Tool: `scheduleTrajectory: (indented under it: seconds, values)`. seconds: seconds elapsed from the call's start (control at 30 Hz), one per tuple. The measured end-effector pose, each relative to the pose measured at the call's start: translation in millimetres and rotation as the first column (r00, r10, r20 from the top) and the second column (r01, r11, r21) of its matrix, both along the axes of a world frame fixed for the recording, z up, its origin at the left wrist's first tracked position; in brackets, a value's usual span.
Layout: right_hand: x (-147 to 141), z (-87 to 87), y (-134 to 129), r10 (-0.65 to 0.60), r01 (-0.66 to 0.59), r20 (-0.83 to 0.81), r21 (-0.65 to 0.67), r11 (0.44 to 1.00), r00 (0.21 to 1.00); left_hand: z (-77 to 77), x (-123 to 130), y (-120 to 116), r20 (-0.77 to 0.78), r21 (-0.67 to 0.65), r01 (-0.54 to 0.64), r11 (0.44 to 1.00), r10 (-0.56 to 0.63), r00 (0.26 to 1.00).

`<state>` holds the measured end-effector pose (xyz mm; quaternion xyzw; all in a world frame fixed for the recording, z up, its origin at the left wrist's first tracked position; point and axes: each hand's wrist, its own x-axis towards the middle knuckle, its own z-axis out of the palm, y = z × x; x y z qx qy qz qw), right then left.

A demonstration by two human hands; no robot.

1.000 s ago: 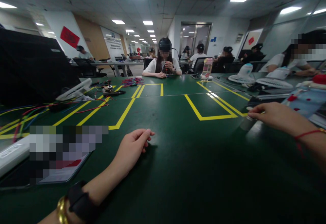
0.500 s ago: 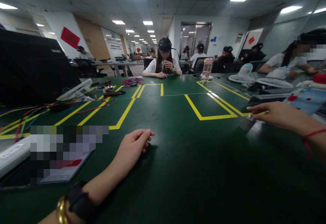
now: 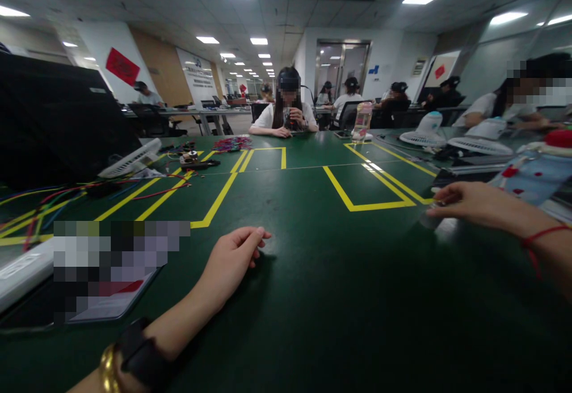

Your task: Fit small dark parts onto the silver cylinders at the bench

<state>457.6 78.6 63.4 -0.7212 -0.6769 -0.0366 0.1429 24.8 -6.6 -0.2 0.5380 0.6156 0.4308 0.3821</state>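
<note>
My right hand [image 3: 467, 202] is at the right side of the green table, a red string at its wrist. Its thumb and fingers close around the upper part of a small silvery metal cylinder [image 3: 429, 220], which the fingers partly cover. Near the middle of the table rests my left hand [image 3: 236, 250], loosely curled with the thumb against the fingers. Nothing shows in it. A black band and a gold bangle are on the left wrist.
Yellow tape [image 3: 379, 206] marks the green table [image 3: 313, 321]. At the left are a phone-like slab [image 3: 120, 306], loose wires [image 3: 40, 202] and a black monitor [image 3: 58, 119]. Fans [image 3: 480, 143] and a plush toy [image 3: 536, 170] stand right. A person [image 3: 283, 113] sits opposite.
My right hand has lowered and shifted slightly left, its fingers now around the metal cylinder's top instead of above it. The left hand has stayed in place.
</note>
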Motion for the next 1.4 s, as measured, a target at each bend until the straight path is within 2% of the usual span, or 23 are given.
scheduleTrajectory:
  seconds: [0.07, 0.1, 0.2, 0.27, 0.37, 0.43, 0.5, 0.57, 0.7, 0.83, 0.87, 0.93, 1.0, 1.13, 1.2, 1.33, 1.4]
  values:
    - [-12.3, 1.2, -3.2, 0.038, -0.038, -0.006, -0.06, 0.997, 0.999, 0.2, 0.2, -0.1, -0.002, -0.006, 0.004, 1.0, -0.004, 1.0]
    - [-21.9, 1.7, -6.2, 0.095, -0.097, -0.031, -0.078, 0.992, 0.995, 0.4, 0.5, -0.2, -0.003, -0.006, 0.005, 1.0, -0.005, 1.0]
    - [-64.6, -0.6, -24.3, 0.324, -0.322, -0.191, 0.044, 0.946, 0.927, 1.2, 1.8, -0.7, -0.013, 0.0, 0.001, 1.0, -0.001, 1.0]
    - [-100.4, -6.8, -43.4, 0.488, -0.468, -0.3, 0.14, 0.873, 0.82, 1.5, 2.5, -1.0, -0.019, 0.004, 0.003, 1.0, -0.002, 1.0]
    - [-150.7, -20.2, -75.3, 0.698, -0.656, -0.33, 0.246, 0.713, 0.635, 0.6, 2.3, -0.6, -0.023, 0.004, 0.011, 1.0, -0.011, 1.0]
    - [-174.0, -29.5, -91.9, 0.778, -0.753, -0.346, 0.239, 0.613, 0.524, -0.8, 1.4, 0.3, -0.034, 0.003, 0.019, 1.0, -0.019, 0.999]
    - [-186.2, -38.3, -101.6, 0.804, -0.806, -0.382, 0.205, 0.555, 0.456, -1.7, 0.7, 1.0, -0.052, 0.011, 0.035, 0.999, -0.034, 0.998]
    - [-189.2, -46.6, -104.9, 0.779, -0.801, -0.433, 0.185, 0.569, 0.453, -0.6, 1.8, 0.2, -0.086, 0.022, 0.069, 0.997, -0.067, 0.994]
    - [-186.0, -59.6, -102.9, 0.647, -0.731, -0.585, 0.129, 0.67, 0.489, 10.7, 14.2, -9.6, -0.194, 0.139, 0.196, 0.971, -0.168, 0.967]
    - [-188.3, -63.4, -100.4, 0.594, -0.747, -0.675, 0.094, 0.658, 0.438, 26.6, 37.2, -24.0, -0.293, 0.204, 0.428, 0.88, -0.362, 0.885]
    - [-189.5, -63.0, -100.1, 0.595, -0.75, -0.682, 0.102, 0.653, 0.426, 29.6, 42.3, -26.1, -0.317, 0.218, 0.458, 0.862, -0.381, 0.869]
    - [-191.4, -61.4, -99.7, 0.598, -0.755, -0.688, 0.11, 0.646, 0.411, 33.6, 49.2, -27.7, -0.35, 0.248, 0.47, 0.847, -0.374, 0.859]
    - [-192.0, -59.7, -99.9, 0.602, -0.763, -0.687, 0.107, 0.637, 0.406, 35.2, 50.9, -27.0, -0.342, 0.271, 0.426, 0.863, -0.327, 0.881]
    - [-189.6, -58.2, -101.9, 0.641, -0.745, -0.625, 0.138, 0.653, 0.445, 31.2, 43.0, -25.0, -0.28, 0.249, 0.302, 0.92, -0.23, 0.932]
    - [-187.3, -58.5, -102.6, 0.655, -0.727, -0.588, 0.158, 0.668, 0.474, 25.0, 38.1, -25.1, -0.295, 0.208, 0.3, 0.931, -0.232, 0.927]
    - [-184.2, -59.1, -101.6, 0.658, -0.717, -0.572, 0.164, 0.677, 0.491, 9.2, 36.1, -25.3, -0.442, 0.128, 0.41, 0.903, -0.318, 0.839]
    - [-184.9, -59.7, -101.0, 0.649, -0.71, -0.577, 0.161, 0.686, 0.496, 3.5, 39.1, -25.3, -0.526, 0.115, 0.445, 0.888, -0.326, 0.786]
